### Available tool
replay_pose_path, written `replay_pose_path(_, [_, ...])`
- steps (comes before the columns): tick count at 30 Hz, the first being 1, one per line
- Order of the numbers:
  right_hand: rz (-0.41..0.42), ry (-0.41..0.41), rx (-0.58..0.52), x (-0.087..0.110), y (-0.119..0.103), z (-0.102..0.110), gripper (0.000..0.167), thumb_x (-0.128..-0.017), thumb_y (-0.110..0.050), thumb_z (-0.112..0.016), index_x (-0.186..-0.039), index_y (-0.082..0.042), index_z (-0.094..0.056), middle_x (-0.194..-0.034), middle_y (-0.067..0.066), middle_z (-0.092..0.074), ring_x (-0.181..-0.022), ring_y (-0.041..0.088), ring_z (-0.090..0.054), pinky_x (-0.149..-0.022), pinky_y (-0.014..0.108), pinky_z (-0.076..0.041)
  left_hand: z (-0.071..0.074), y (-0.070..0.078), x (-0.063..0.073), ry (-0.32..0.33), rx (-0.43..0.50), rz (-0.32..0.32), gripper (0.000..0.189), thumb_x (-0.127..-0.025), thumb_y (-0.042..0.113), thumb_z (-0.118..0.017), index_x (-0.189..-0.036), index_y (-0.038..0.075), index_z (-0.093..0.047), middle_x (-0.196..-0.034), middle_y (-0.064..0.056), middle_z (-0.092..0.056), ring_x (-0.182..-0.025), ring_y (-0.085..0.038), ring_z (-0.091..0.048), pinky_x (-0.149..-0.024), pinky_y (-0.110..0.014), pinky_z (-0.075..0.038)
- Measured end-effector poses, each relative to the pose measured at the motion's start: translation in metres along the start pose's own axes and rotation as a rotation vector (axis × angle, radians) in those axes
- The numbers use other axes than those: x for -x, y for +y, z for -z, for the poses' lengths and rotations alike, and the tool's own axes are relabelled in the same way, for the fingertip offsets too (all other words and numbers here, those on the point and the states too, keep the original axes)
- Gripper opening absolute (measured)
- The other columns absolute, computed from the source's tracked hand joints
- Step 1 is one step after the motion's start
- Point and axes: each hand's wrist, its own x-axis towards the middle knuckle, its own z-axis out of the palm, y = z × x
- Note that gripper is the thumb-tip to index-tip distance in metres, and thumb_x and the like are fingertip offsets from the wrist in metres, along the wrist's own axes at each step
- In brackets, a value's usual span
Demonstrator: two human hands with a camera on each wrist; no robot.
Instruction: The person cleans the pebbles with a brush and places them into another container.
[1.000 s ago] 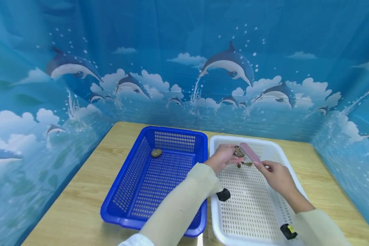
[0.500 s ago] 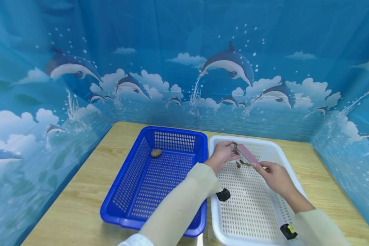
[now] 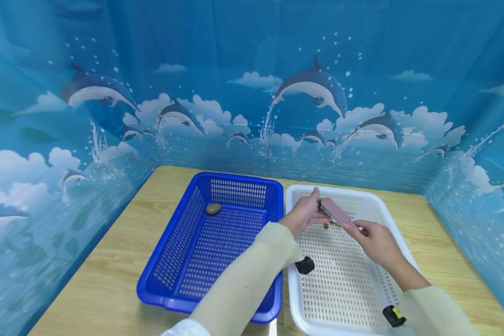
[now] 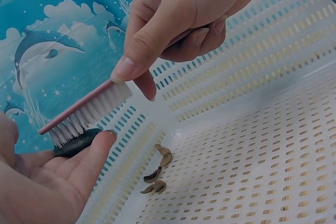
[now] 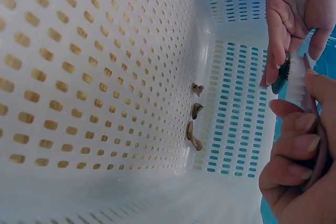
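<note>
Palm up over the far left corner of the white basket [image 3: 296, 298], my left hand [image 3: 303, 212] carries a dark, smooth stone [image 4: 79, 145] on its extended fingers. Its thumb is raised away from the stone. My right hand [image 3: 377, 240] grips the handle of a pink brush [image 3: 338, 211]. The white bristles [image 4: 97, 111] press on the top of the stone, as both wrist views show. From the head view the brush largely hides the stone. Below the hands, a few small brown curled pieces [image 4: 164, 155] lie in the basket.
A blue basket [image 3: 210, 308] stands to the left of the white one, with a tan stone [image 3: 213, 208] inside at its far left. Both rest on a wooden table [image 3: 109, 270]. A dolphin-print curtain [image 3: 252, 93] rises behind the table and along its sides.
My left thumb has lifted, and the stone has turned under the brush so it is now mostly covered in the head view. The brush head has shifted slightly; my right hand stays almost in place.
</note>
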Motion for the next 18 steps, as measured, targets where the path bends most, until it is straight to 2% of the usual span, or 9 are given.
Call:
replay_pose_path(4, [-0.001, -0.001, 0.017, -0.0004, 0.0002, 0.0006, 0.055, -0.099, -0.047, -0.052, -0.111, 0.005, -0.067, -0.064, 0.004, -0.058, -0.057, 0.015, -0.044, -0.049, 0.027, -0.036, 0.0016, 0.0009, 0.0010, -0.036, 0.003, 0.013, 0.064, -0.104, 0.049, -0.036, -0.128, -0.007, -0.056, -0.089, -0.023, -0.069, -0.092, -0.037, -0.069, -0.077, -0.037, -0.059])
replay_pose_path(9, [0.000, -0.001, 0.034, -0.0003, 0.0001, 0.0013, 0.056, -0.098, -0.047, -0.053, -0.111, 0.006, -0.067, -0.066, 0.004, -0.060, -0.058, 0.015, -0.045, -0.050, 0.028, -0.036, 0.0018, 0.0017, 0.0026, -0.055, -0.035, 0.066, 0.066, -0.103, 0.052, -0.034, -0.121, -0.006, -0.060, -0.086, -0.022, -0.069, -0.090, -0.037, -0.070, -0.080, -0.040, -0.058])
replay_pose_path(13, [0.004, 0.006, 0.039, 0.0000, -0.0001, 0.0017, 0.056, -0.098, -0.047, -0.053, -0.110, 0.005, -0.068, -0.061, 0.001, -0.054, -0.057, 0.015, -0.043, -0.050, 0.028, -0.036, 0.0001, 0.0006, 0.0024, -0.053, -0.057, 0.077, 0.068, -0.103, 0.054, -0.031, -0.113, -0.006, -0.063, -0.083, -0.023, -0.069, -0.089, -0.037, -0.070, -0.074, -0.038, -0.060])
replay_pose_path(18, [-0.009, 0.001, 0.037, 0.0005, -0.0004, 0.0018, 0.058, -0.098, -0.048, -0.052, -0.111, 0.006, -0.067, -0.061, 0.001, -0.053, -0.057, 0.015, -0.043, -0.050, 0.028, -0.036, -0.0001, -0.0016, 0.0012, -0.066, -0.058, 0.078, 0.070, -0.103, 0.054, -0.030, -0.113, -0.006, -0.063, -0.083, -0.023, -0.070, -0.089, -0.036, -0.070, -0.072, -0.035, -0.060])
